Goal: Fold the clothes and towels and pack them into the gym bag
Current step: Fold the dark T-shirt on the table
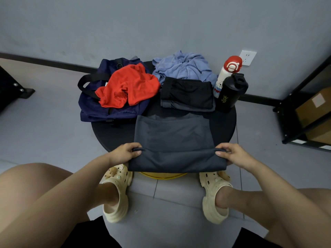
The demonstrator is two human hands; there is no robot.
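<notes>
Mid-fold: left hand [125, 152] & right hand [231, 153], fingers pinching near-edge corners of dark grey cloth garment [174, 140] on round black counter [225, 122]; black shorts [186, 94] folded, red shirt [129, 86] & blue towel [182, 66] unfolded, navy fabric gym bag [100, 111] at left edge apparently unpacked.

A round black table [226, 122] stood close to the wall. On its left part lay a navy gym bag [100, 109]. At the back sat a crumpled blue towel [180, 67], with a folded black garment [187, 93] just in front of it. A dark grey garment [172, 133] covered the near part and overhung the near edge. At the right stood a white bottle [226, 72] and a black shaker bottle [231, 92], touching.
</notes>
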